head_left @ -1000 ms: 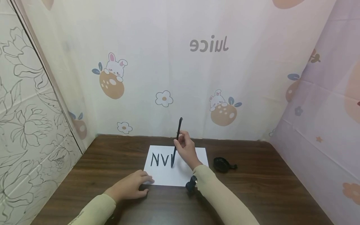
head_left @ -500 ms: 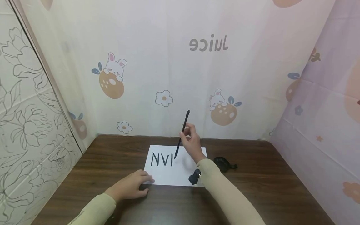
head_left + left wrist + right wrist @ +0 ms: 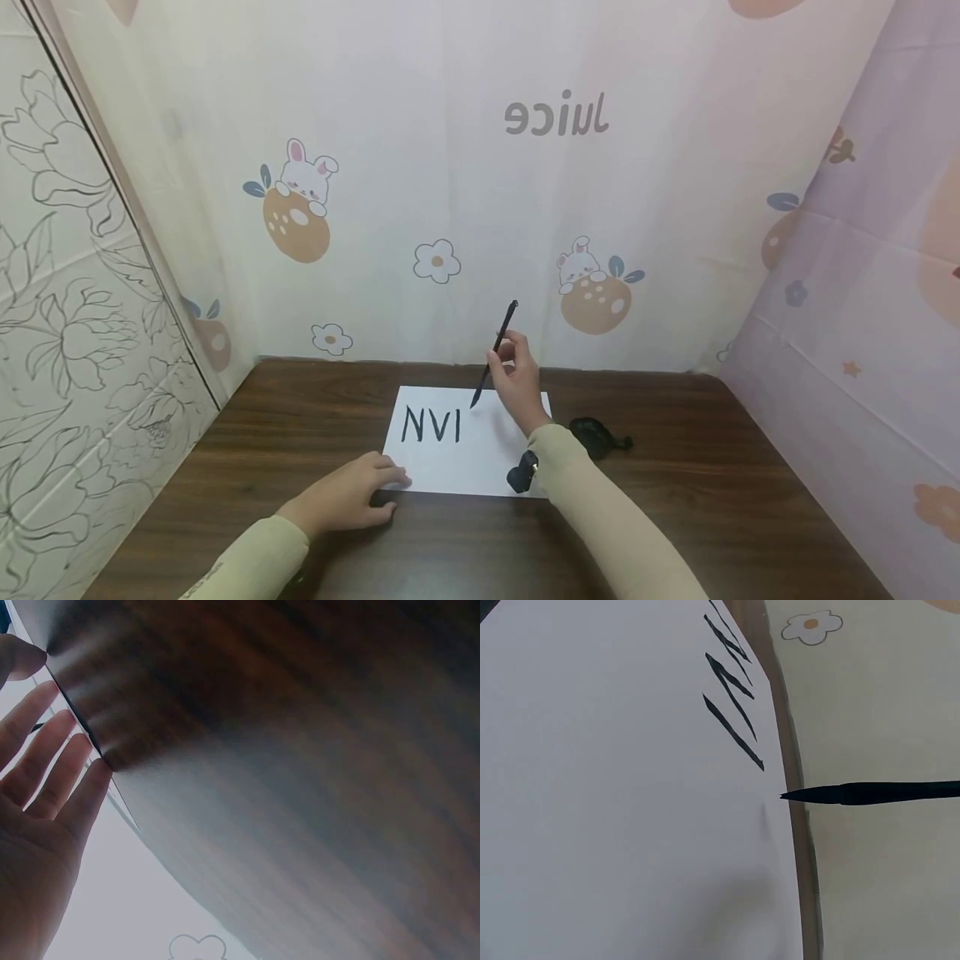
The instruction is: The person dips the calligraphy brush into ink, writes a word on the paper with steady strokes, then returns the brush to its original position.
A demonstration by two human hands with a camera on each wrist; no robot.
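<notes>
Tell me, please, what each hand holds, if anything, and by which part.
The right hand holds the brush by its handle, about midway; the left hand touches the paper, holding nothing.

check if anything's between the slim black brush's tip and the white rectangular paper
Nothing visible: the brush, in the right hand, seems to hover above blank paper; the round black dish sits right of it.

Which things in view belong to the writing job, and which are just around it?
Belongs to the job:
writing brush, pinched in the right hand
white paper sheet, touched by the left hand
black strokes "NVI" on the sheet
small black dish, probably for ink; contents unclear

Just around:
printed curtain behind the table
flower-patterned panel at left
black device at right wrist
</notes>
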